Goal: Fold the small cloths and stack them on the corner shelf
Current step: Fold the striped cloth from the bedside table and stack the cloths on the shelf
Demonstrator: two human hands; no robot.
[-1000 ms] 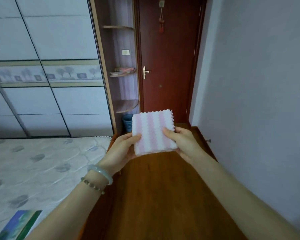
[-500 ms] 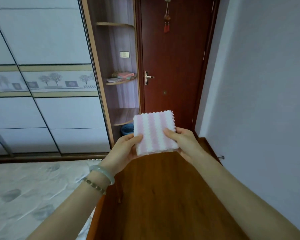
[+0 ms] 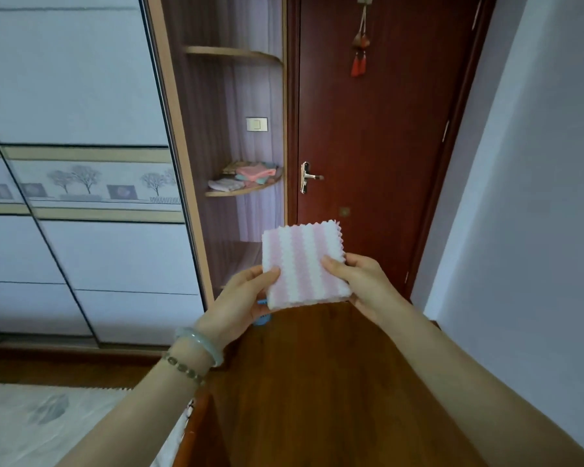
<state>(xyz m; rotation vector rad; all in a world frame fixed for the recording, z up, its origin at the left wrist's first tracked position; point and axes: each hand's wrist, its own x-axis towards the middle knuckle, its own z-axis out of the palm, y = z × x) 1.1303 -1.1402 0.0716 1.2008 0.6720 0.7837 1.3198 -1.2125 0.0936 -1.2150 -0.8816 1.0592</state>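
Pink-and-white striped cloth (image 3: pixel 304 262), folded square, zigzag edges, flat

Shows a folded pink-and-white striped cloth (image 3: pixel 304 264) held flat between two hands in front of a dark red door (image 3: pixel 368 129). Edge on the left pinched by the left hand (image 3: pixel 240 298), thumb on top; opposite edge pinched likewise by the right hand (image 3: pixel 364 284). On the left wrist, a pale green bangle (image 3: pixel 203 342) and a bead bracelet (image 3: pixel 182 367). Left of the door, a corner shelf (image 3: pixel 246 192) bearing a pile of folded cloths (image 3: pixel 253 171), pink uppermost. Above the shelf, a wall switch (image 3: pixel 257 124); on the door, a metal handle (image 3: pixel 309 176) and a red tassel (image 3: pixel 359 55). Far left, white sliding wardrobe doors (image 3: pixel 75 96); underfoot, a wooden floor (image 3: pixel 317 382).
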